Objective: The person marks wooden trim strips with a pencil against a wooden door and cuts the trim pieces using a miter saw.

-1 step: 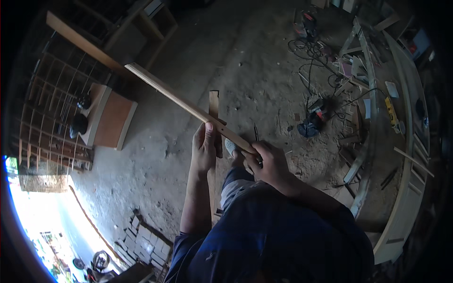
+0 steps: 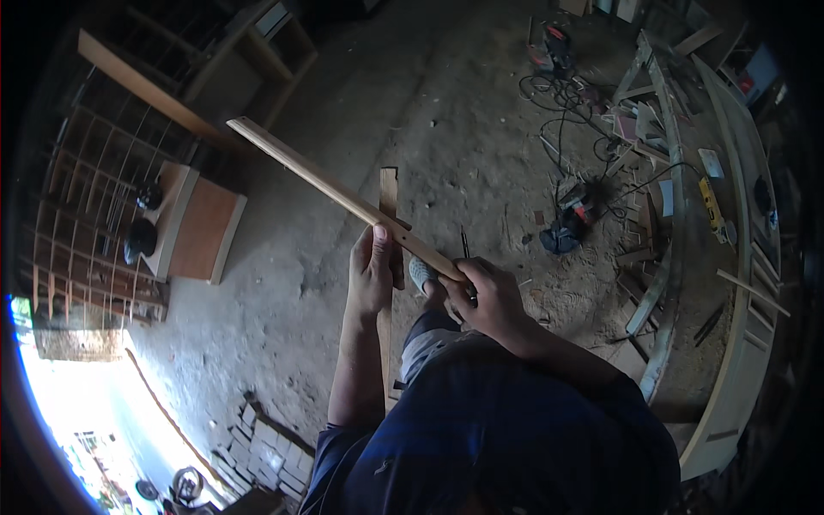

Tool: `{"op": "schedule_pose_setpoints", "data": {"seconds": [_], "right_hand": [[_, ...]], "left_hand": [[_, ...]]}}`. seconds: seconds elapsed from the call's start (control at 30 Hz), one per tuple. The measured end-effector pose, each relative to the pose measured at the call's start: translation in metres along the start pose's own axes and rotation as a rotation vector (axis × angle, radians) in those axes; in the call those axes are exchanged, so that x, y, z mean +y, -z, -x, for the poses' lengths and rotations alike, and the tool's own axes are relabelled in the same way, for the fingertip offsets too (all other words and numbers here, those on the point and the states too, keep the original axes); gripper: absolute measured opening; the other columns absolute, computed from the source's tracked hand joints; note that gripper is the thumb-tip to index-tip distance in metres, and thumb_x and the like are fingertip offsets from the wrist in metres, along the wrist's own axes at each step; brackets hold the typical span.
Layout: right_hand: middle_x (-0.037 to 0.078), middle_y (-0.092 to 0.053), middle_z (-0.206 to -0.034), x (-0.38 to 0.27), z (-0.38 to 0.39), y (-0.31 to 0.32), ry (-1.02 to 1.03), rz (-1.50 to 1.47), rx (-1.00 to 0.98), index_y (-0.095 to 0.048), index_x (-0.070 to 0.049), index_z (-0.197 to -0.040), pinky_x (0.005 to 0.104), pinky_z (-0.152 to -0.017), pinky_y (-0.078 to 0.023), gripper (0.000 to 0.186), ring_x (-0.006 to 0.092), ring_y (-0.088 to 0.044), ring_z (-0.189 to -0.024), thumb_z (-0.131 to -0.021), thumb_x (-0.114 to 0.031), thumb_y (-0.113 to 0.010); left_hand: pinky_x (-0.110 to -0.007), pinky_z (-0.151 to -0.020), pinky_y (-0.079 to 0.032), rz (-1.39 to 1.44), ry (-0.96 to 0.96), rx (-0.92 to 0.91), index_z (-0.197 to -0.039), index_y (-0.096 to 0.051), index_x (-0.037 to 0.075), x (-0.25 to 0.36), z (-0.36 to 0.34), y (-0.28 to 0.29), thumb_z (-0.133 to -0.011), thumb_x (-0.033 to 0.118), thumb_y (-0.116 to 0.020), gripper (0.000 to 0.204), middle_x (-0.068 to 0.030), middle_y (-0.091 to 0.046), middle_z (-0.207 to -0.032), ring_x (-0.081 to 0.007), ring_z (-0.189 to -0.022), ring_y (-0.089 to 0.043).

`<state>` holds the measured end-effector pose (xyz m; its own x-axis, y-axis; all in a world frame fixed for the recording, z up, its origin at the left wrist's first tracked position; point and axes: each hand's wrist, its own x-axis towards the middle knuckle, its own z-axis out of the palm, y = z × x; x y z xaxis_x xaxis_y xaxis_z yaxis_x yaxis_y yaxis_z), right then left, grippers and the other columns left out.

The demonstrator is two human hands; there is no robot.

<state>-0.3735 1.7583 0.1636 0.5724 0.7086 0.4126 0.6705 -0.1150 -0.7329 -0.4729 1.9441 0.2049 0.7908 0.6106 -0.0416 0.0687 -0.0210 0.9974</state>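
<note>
A long pale wooden strip (image 2: 305, 172) runs diagonally from upper left down to my right hand (image 2: 485, 292), whose fingers wrap round its lower end; something small and dark under those fingers is unclear. A second, upright wooden piece (image 2: 388, 190) crosses behind the strip. My left hand (image 2: 373, 266) grips both where they meet, thumb on top. Below, my foot in a pale shoe (image 2: 421, 275) stands on the dusty floor.
Right: a long workbench (image 2: 687, 292) with a yellow level (image 2: 712, 202), offcuts (image 2: 648, 223), power tools (image 2: 562, 236) and tangled cords. Left: a metal grid (image 2: 86, 206), a wooden box (image 2: 197, 236) and a shelved cabinet (image 2: 249, 60). Stacked blocks (image 2: 262, 451) lie at lower left.
</note>
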Motion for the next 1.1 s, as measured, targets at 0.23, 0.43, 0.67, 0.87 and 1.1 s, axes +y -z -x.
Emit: {"op": "schedule_pose_setpoints", "data": {"seconds": [0.23,0.43,0.67,0.87,1.1], "right_hand": [[0.016,-0.07,-0.086,0.03,-0.159,-0.055,-0.079,0.019,0.045,-0.065,-0.001,-0.104,0.0434,-0.059,-0.058,0.02,0.0351,-0.072,-0.068,-0.096,-0.016,-0.075],[0.018,-0.069,-0.086,0.063,-0.257,-0.101,-0.153,0.024,0.117,-0.063,-0.001,-0.107,0.0451,-0.058,-0.056,0.021,0.0372,-0.071,-0.069,-0.095,-0.014,-0.075],[0.017,-0.07,-0.086,0.143,-0.367,-0.099,-0.169,0.047,0.223,-0.064,-0.002,-0.108,0.0457,-0.06,-0.056,0.021,0.0365,-0.071,-0.071,-0.095,-0.016,-0.075],[0.015,-0.071,-0.092,0.224,-0.451,-0.073,-0.237,0.03,0.246,-0.065,-0.002,-0.109,0.0443,-0.062,-0.056,0.024,0.0351,-0.071,-0.073,-0.096,-0.019,-0.074],[0.014,-0.071,-0.091,0.34,-0.577,-0.017,-0.299,-0.009,0.203,-0.066,-0.002,-0.109,0.045,-0.061,-0.056,0.03,0.0339,-0.072,-0.073,-0.097,-0.027,-0.074]], "left_hand": [[-0.024,-0.042,-0.037,0.037,0.047,-0.105,-0.117,-0.065,-0.003,0.007,-0.184,0.055,-0.114,0.056,-0.037,0.065,0.0034,-0.046,-0.058,-0.0054,-0.044,-0.041],[-0.023,-0.04,-0.034,0.039,0.021,-0.143,-0.115,-0.066,-0.002,0.012,-0.305,0.082,-0.114,0.055,-0.039,0.062,0.0048,-0.044,-0.057,-0.0043,-0.043,-0.039],[-0.022,-0.04,-0.036,0.021,0.054,-0.221,-0.112,-0.066,-0.001,0.009,-0.452,0.061,-0.113,0.057,-0.041,0.063,0.0051,-0.046,-0.059,-0.0034,-0.046,-0.044],[-0.023,-0.037,-0.033,-0.017,0.028,-0.252,-0.113,-0.066,-0.005,0.009,-0.582,0.003,-0.115,0.054,-0.039,0.064,0.0067,-0.037,-0.057,-0.0042,-0.044,-0.036],[-0.023,-0.037,-0.032,-0.013,0.006,-0.246,-0.111,-0.066,-0.004,0.007,-0.751,-0.073,-0.114,0.054,-0.04,0.064,0.0072,-0.036,-0.057,-0.0041,-0.044,-0.036]]}}
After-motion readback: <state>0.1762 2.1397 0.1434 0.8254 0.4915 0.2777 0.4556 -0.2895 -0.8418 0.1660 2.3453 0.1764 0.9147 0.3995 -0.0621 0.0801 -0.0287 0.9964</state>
